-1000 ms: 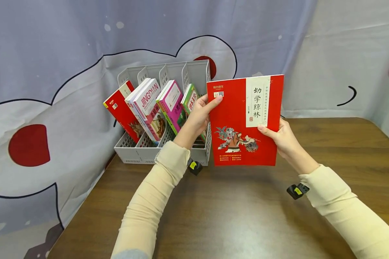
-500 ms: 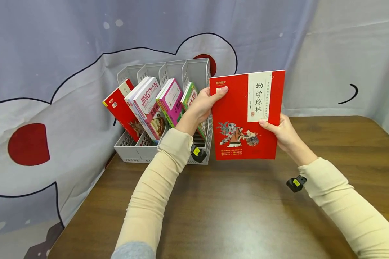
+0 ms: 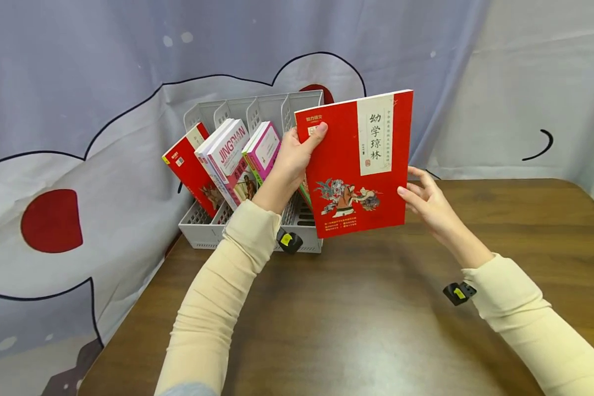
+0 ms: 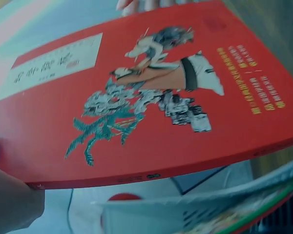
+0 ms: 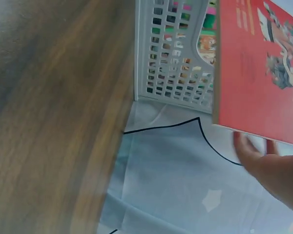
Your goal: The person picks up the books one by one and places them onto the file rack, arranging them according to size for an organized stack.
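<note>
A red book (image 3: 343, 203) with a cream title strip and a printed figure is held up, cover facing me, in front of the right end of a grey file rack (image 3: 205, 234). My left hand (image 3: 293, 159) pinches its upper left edge, thumb on the cover and fingers behind. At the opposite edge is my right hand (image 3: 428, 201), its fingers loosely extended and the thumb tip right at the book's side. In the right wrist view those fingertips lie along the book's edge (image 5: 263, 135). Seen from the left wrist, the spine (image 4: 161, 176) is above the rack's wall.
Several books lean in the rack: a red one (image 3: 190, 170), white ones marked JINGDIAN (image 3: 230, 146), and a magenta one (image 3: 267, 148). A green-edged book (image 4: 263, 207) is mostly hidden by the held one. Brown table (image 3: 356, 319) below; patterned curtain (image 3: 128, 44) behind.
The red book has moved left and slightly up, tilting a little, and now covers the rack's right end. My right hand has loosened from gripping its right edge.
</note>
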`<state>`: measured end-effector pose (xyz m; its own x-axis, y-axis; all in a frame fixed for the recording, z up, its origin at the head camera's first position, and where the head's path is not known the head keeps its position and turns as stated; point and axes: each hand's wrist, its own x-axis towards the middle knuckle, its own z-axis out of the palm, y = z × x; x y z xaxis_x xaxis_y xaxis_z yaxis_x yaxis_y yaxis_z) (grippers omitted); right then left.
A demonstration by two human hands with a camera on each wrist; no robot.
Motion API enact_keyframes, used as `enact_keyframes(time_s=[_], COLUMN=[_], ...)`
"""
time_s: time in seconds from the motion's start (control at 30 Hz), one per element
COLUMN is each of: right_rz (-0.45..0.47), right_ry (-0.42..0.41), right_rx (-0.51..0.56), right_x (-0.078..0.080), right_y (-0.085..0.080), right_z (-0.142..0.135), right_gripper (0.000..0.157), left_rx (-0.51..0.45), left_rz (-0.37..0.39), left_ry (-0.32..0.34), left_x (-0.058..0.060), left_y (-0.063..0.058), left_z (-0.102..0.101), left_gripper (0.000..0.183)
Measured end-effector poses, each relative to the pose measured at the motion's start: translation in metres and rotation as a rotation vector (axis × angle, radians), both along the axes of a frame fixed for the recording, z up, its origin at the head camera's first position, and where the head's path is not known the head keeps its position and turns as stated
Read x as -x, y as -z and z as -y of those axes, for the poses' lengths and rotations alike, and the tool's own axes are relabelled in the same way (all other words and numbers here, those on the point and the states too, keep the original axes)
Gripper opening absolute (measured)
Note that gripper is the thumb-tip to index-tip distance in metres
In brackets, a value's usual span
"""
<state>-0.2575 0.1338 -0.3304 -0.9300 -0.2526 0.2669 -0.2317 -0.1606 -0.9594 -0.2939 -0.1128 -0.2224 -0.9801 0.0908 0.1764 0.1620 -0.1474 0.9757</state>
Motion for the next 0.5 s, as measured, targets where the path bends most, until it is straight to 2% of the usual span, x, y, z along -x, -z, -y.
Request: enact_keyframes(time_s=[0.13, 0.23, 0.33, 0.5], right_rz=[0.018, 0.031, 0.052, 0.078], right_ry=[0.048, 0.051, 0.042, 0.039], right_rx=[-0.164, -0.25, -0.274, -0.288], right_x=[-0.004, -0.006, -0.005, -0.004], right_y=[0.006, 0.011, 0.015, 0.016], right_z=[-0.002, -0.002, -0.001, -0.004], right_gripper=[0.055, 0.056, 0.055, 0.054], left_rx=[-0.077, -0.155, -0.205, -0.3], left_rz=[-0.04, -0.072, -0.096, -0.104], left_ry=[-0.09, -0.16, -0.23, -0.331], left_x=[0.005, 0.011, 0.016, 0.025], left_y=[-0.015, -0.037, -0.069, -0.131], left_z=[0.012, 0.024, 0.042, 0.068], left_gripper=[0.007, 0.007, 0.009, 0.011])
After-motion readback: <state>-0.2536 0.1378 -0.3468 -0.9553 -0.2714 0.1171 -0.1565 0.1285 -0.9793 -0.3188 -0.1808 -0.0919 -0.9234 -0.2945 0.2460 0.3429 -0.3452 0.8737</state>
